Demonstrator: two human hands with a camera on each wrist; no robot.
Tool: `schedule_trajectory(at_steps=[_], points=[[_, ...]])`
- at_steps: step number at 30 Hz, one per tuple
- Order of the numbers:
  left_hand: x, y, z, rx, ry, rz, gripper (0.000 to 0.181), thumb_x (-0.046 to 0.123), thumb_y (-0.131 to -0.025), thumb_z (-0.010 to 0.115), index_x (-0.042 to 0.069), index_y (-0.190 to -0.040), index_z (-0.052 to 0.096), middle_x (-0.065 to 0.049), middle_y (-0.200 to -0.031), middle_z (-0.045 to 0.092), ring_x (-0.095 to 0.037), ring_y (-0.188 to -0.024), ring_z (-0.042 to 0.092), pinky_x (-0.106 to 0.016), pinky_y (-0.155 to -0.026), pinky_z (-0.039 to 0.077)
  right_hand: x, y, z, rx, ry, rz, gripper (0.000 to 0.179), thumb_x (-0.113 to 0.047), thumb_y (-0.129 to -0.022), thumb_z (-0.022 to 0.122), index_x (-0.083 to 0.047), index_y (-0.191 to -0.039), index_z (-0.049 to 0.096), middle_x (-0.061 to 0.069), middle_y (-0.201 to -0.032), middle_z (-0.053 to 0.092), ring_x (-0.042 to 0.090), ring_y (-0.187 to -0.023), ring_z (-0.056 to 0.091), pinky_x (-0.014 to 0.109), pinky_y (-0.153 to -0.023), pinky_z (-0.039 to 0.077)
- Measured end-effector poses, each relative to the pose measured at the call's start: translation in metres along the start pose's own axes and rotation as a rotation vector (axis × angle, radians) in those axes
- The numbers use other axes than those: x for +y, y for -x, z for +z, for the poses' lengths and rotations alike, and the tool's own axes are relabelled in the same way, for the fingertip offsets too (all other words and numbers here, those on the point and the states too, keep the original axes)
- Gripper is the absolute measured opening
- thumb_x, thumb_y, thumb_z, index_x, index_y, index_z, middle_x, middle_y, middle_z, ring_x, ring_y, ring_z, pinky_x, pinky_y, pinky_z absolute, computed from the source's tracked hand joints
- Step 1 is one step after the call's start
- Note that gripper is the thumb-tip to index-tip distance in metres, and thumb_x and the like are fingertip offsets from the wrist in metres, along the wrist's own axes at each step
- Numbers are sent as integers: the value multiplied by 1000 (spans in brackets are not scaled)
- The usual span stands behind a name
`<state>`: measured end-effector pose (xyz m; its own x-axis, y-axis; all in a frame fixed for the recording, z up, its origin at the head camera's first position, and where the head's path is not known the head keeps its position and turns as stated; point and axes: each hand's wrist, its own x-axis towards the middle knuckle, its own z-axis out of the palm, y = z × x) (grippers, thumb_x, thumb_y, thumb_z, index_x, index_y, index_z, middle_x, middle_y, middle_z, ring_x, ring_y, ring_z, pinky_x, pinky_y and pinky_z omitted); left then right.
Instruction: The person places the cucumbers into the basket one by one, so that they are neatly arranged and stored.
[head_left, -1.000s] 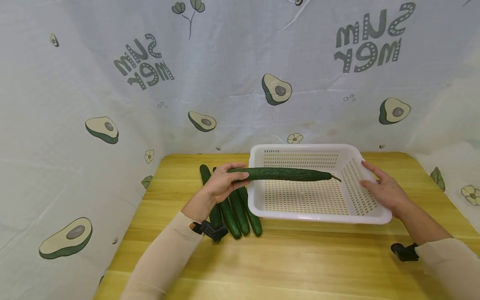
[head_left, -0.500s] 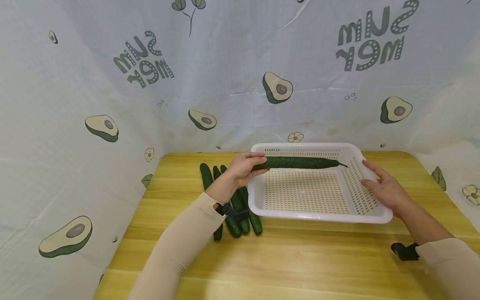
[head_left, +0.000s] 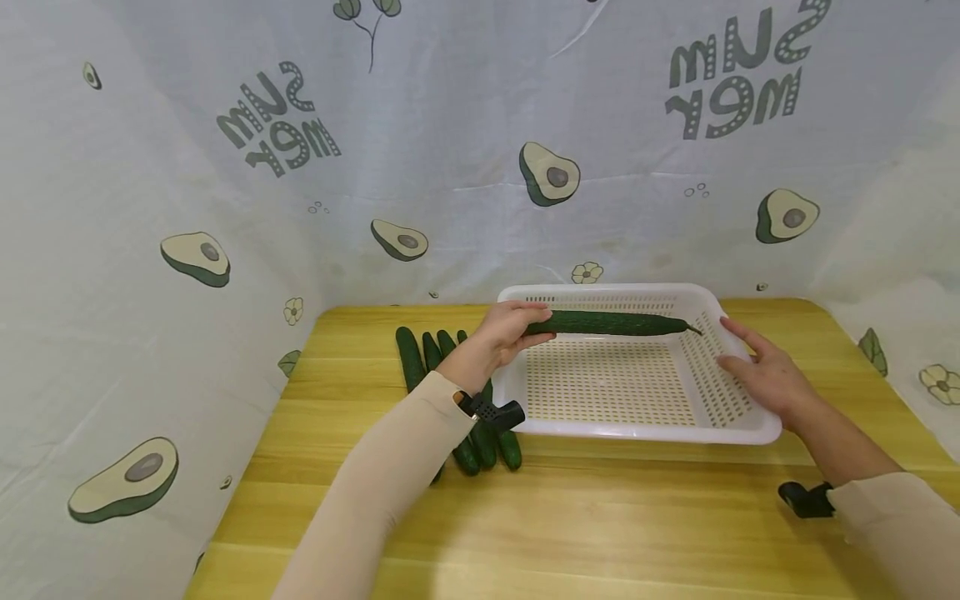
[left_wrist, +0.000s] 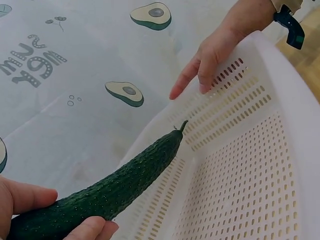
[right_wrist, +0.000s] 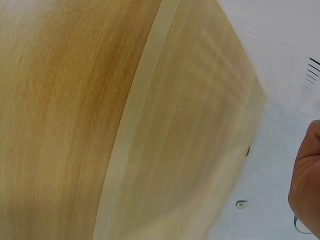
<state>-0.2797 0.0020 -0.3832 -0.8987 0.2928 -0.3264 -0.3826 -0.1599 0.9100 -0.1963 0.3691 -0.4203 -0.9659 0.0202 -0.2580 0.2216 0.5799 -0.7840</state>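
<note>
The long dark-green cucumber [head_left: 615, 323] is positioned above the white perforated plastic basket [head_left: 637, 432], long axis left-to-right, stem pointing right. Left hand [head_left: 513, 329] grips the opposite end; right hand [head_left: 768, 382] grips the basket's right rim. Four smooth green cucumbers [head_left: 484, 446] lie left, on the yellow wood-grain bench [head_left: 600, 517].

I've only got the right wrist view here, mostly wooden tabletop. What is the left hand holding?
Observer: The left hand grips a cucumber by one end.
Operator: Where does its stem point?
Observer: Toward the right hand, as the head and left wrist views show.
Operator: Is anything lying beside the basket?
Observer: Yes, more cucumbers lie on the table, to the left of it in the head view.
</note>
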Motion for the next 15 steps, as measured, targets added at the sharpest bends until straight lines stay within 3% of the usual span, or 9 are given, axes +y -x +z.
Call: schedule_trajectory(at_steps=[11, 15], points=[[-3, -11, 4, 32, 20, -22, 44, 3, -101, 61, -2, -145, 54, -17, -153, 50, -37, -136, 55, -39, -100, 57, 0, -1, 0, -3, -22, 6, 72, -38, -110, 41, -31, -164, -5, 44, -152, 29, 24, -91, 72, 39, -70, 63], [-4, -12, 4, 45, -41, -18, 43, 3, -102, 59, -2, -145, 52, -18, -155, 47, -36, -138, 53, -39, -100, 57, 0, -1, -1, -1, -22, 11, 71, -37, -110, 41, -33, -164, -5, 43, -151, 30, 23, -90, 72, 39, -70, 63]])
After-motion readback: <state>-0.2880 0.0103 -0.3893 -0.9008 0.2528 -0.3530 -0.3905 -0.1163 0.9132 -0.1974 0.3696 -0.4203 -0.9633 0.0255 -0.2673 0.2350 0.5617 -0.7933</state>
